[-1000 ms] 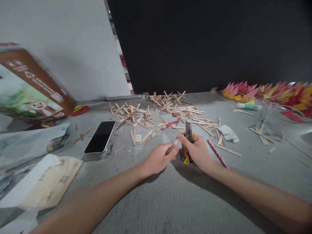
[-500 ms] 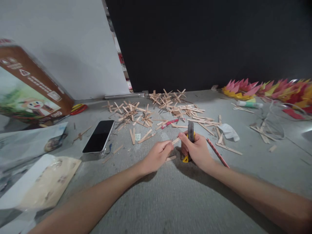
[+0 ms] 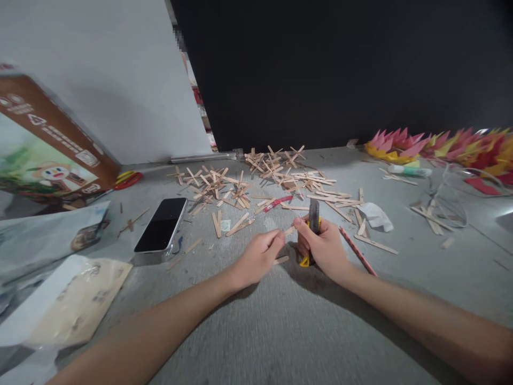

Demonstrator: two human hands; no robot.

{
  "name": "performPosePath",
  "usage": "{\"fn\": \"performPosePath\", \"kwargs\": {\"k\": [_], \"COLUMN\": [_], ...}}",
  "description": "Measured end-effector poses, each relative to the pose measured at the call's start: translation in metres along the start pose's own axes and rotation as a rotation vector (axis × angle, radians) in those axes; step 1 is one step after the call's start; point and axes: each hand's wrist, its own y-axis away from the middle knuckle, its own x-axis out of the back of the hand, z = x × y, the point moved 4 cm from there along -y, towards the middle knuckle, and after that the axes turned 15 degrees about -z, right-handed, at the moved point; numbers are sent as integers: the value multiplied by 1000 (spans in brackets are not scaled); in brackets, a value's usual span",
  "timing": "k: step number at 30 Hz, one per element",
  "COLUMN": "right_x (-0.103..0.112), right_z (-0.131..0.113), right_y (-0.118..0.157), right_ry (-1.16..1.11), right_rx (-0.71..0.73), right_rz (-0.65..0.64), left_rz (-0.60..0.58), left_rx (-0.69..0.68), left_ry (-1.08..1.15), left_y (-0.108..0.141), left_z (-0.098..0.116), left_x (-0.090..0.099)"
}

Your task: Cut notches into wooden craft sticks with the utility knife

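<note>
Plainly, in the head view, a short pale wooden stick [image 3: 289, 231] is held between the two hands, above the grey tabletop [image 3: 256, 331]. Its long axis is slanted across the gap, with the near-left end directed into the left hand [image 3: 261, 258] and the far-right end directed up toward the right thumb. By the left hand the stick is gripped between thumb and curled fingers, so that its lower-left part is covered and only a brief length is left exposed. The other end is met by the thumb tip of the right hand [image 3: 324, 243]; how firmly it is pinched there cannot be told. Within the curled right fingers a black-and-yellow cutter [image 3: 314, 214] is also clasped, its middle partly hidden by the hand. The cutter's long axis is set nearly along the line of sight away from the body, the dark end pointed to the far side and the yellow end emerging below the fingers; whether a blade is extended cannot be made out. Beside the left hand a loose stick [image 3: 281, 260] is seen lying on the tabletop, and just beyond the right wrist a red patterned pencil-like rod [image 3: 356, 251] is laid diagonally.
</note>
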Motion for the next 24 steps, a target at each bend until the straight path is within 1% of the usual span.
{"fn": "performPosePath", "kwargs": {"k": [3, 6, 10, 13, 17, 20, 24], "right_x": [-1, -1, 0, 3, 5, 4, -2], "right_z": [-1, -3, -5, -6, -5, -6, -10], "right_y": [1, 2, 0, 0, -1, -1, 5], "right_ry": [42, 59, 38, 33, 29, 48, 64], "right_rx": [-17, -29, -1, 30, 33, 38, 39], "right_rz": [-1, 0, 28, 65, 71, 35, -82], "left_rz": [20, 14, 17, 33, 12, 33, 150], "left_rx": [-9, -8, -4, 40, 119, 137, 69], "left_ry": [-43, -66, -135, -237, -384, -382, -272], "left_y": [-1, -1, 2, 5, 6, 6, 6], "left_z": [0, -2, 2, 6, 6, 1, -6], "left_x": [1, 1, 1, 0, -3, -2, 4]}}
